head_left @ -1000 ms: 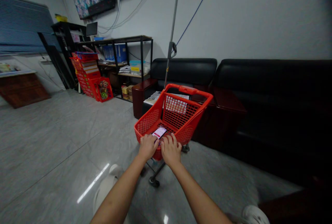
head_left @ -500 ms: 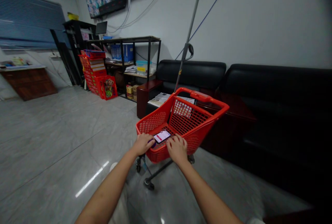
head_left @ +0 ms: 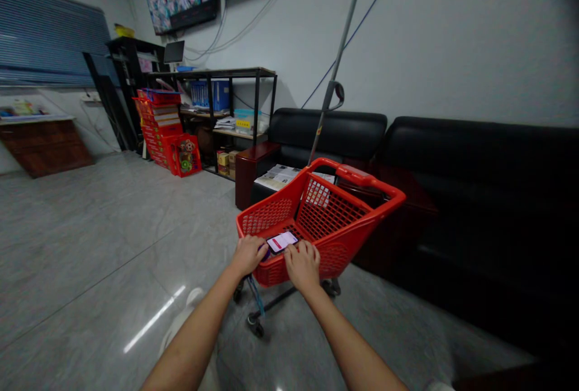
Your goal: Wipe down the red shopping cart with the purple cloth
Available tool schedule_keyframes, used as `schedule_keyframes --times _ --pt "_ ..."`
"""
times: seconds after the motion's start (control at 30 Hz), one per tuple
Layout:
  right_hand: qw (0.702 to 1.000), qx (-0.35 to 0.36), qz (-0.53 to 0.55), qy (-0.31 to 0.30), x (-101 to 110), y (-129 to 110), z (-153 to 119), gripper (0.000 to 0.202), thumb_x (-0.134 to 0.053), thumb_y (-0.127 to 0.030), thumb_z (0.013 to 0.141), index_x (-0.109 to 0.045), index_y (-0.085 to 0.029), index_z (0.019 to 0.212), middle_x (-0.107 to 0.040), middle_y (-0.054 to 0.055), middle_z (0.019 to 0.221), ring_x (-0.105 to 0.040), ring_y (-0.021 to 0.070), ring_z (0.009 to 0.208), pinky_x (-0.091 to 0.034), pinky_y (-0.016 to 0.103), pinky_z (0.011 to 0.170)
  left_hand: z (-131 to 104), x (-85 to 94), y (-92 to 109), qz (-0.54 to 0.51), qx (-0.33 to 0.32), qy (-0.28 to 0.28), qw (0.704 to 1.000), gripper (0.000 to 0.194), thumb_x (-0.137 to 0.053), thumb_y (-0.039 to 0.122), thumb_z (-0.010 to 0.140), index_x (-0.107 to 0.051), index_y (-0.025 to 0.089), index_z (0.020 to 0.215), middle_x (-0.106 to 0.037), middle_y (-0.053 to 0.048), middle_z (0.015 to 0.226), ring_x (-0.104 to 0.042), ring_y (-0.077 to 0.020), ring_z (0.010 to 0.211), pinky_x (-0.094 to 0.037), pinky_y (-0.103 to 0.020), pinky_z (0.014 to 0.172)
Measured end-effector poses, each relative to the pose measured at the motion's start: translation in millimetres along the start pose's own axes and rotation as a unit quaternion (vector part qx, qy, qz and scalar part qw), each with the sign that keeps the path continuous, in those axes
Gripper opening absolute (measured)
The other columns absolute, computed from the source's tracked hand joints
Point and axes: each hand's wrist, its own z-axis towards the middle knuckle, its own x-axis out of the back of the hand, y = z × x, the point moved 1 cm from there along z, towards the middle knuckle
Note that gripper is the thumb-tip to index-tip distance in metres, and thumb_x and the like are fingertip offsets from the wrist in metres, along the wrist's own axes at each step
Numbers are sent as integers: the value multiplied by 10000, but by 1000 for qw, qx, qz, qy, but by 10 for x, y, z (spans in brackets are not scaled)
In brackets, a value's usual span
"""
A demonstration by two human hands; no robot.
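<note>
A small red plastic shopping cart with lattice sides stands before me, its push handle at the far right. My left hand is closed over the near left corner of its rim. Something small and purple, too hidden to name, shows by those fingertips. Closed over the near rim further right is my right hand, fingers curled inward. Between the hands, inside the basket, lies a phone with a lit white and pink screen. The right fingertips are close to its edge; whether they touch it I cannot tell.
Behind the cart stands a black sofa with newspapers on its seat. A grey pole leans there. Stacked red baskets and a black shelf are further left. My shoe is near the cart's wheels.
My right hand has shifted slightly left along the rim, nearer the phone. The cart has turned a little, its handle end moving right and its front wheel left. My left hand keeps its place.
</note>
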Motion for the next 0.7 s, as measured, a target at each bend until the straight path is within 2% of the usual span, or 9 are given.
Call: schedule_keyframes --times 0.13,0.4,0.47,0.57,0.63,0.7 --pt "1000 -4 -8 4 17 -6 -14 334 -375 -331 974 -690 -235 1026 -627 105 1101 -468 260 1147 -267 413 1045 74 0 -15 17 34 12 999 328 -379 372 991 -666 223 940 -689 -49 966 -570 -193 955 -351 -319 825" --pt "999 -29 1 14 59 -125 -49 336 -379 -361 978 -676 -246 1085 -625 116 1096 -471 265 1135 -253 434 1037 -83 -128 303 20 72 54 996 314 -377 349 991 -668 231 990 -695 -53 1050 -562 -220 1020 -355 -357 867" --pt "1000 6 6 -1 76 -51 -5 355 -366 -392 985 -683 -259 1074 -637 98 1068 -493 248 1096 -240 432 1049 -98 -102 270 9 59 44 997 313 -380 353 990 -669 232 995 -692 -51 1043 -561 -214 1013 -356 -352 869" --pt "997 78 9 -18 106 169 118 395 -347 -436 992 -697 -259 1041 -648 74 1053 -512 214 1065 -195 404 1091 -81 -21 96 -13 17 7 1000 325 -380 383 989 -673 242 1003 -686 -44 1017 -563 -199 989 -358 -338 862" --pt "998 64 -2 -9 126 317 206 413 -332 -425 996 -700 -243 1044 -640 84 1118 -496 216 1111 -183 393 1091 -54 31 -42 -25 3 -8 1000 349 -361 399 994 -674 244 1000 -684 -39 1017 -563 -191 985 -358 -331 864" --pt "997 70 -4 -25 133 377 266 407 -314 -386 1003 -692 -248 1057 -647 74 1103 -509 208 1069 -205 376 1058 -26 58 -137 -31 13 -3 999 362 -344 391 998 -672 238 986 -685 -33 1021 -563 -186 989 -358 -327 872"
